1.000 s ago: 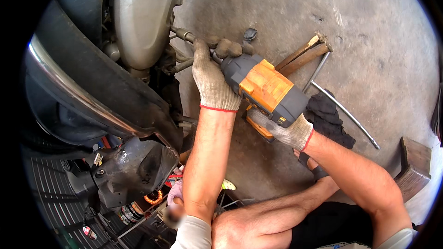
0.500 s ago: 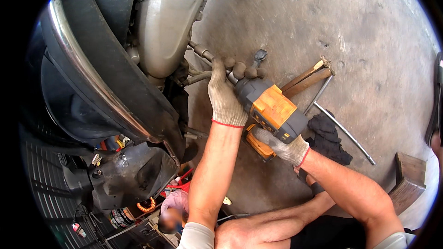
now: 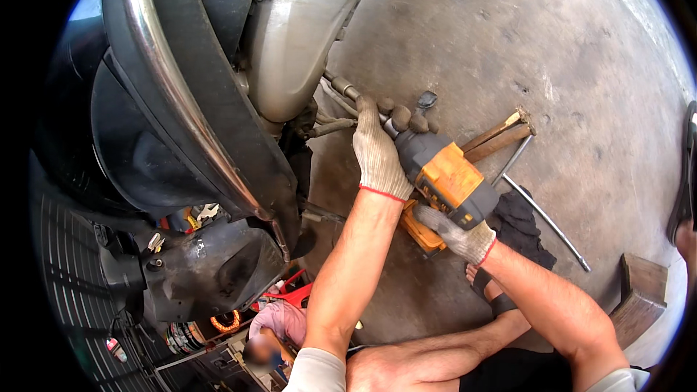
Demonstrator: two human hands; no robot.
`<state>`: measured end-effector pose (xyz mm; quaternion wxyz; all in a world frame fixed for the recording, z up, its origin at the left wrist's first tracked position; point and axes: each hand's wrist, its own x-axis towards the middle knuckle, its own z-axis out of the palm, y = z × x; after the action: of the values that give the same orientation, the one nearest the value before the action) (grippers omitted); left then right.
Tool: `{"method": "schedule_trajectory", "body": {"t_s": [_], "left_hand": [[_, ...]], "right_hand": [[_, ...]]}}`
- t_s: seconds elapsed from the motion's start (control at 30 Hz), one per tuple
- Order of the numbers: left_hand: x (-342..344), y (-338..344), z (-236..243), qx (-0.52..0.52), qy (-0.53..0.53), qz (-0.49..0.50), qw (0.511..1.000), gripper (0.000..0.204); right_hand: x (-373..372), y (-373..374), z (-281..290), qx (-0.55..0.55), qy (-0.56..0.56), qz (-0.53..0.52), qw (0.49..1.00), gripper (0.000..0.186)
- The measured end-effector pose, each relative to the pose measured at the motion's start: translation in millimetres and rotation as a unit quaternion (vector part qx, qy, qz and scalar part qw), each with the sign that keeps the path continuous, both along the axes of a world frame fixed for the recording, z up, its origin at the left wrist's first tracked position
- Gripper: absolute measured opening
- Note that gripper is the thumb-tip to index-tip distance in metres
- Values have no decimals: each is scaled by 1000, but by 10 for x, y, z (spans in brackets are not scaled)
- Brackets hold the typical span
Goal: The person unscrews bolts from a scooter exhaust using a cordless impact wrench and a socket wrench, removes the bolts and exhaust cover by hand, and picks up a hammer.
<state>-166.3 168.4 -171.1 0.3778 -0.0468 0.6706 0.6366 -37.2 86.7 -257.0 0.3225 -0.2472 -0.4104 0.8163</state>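
A black and orange cordless impact wrench [image 3: 451,174] lies across the middle, its nose pointing up and left. My left hand [image 3: 380,152], in a knitted work glove with dark-coated fingertips, is wrapped round the wrench's front end. Lower down, my gloved right hand [image 3: 465,238] grips the handle, above the orange and black battery [image 3: 422,231]. From the nose a metal socket extension [image 3: 347,89] reaches to the lower edge of the silver cover [image 3: 290,51] on a scooter. The exact contact at its tip is hidden.
On the concrete floor lie wooden-handled tools [image 3: 499,138], a metal T-bar wrench [image 3: 546,219], a black cloth [image 3: 519,225] and a small dark piece [image 3: 427,99]. A wooden stool [image 3: 640,294] stands right. Black scooter panels [image 3: 196,101] fill the left; a person [image 3: 282,323] is below.
The scooter, floor things and both hands sit farther right in the picture, as the view has shifted. Both hands keep their grip on the impact wrench.
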Motion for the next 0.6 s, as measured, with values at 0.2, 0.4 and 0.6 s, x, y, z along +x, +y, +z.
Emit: {"method": "schedule_trajectory", "body": {"t_s": [0.2,0.4,0.6], "left_hand": [[-9,-88,-12,47,-33,-27,998,43],[105,-42,59,69,-46,-33,996,38],[341,-173,256,67,-67,-35,995,43]], "right_hand": [[57,-36,-162,222,-98,-9,970,45],[178,6,-141,252,-111,6,961,51],[387,158,308,-127,64,104,984,44]]}}
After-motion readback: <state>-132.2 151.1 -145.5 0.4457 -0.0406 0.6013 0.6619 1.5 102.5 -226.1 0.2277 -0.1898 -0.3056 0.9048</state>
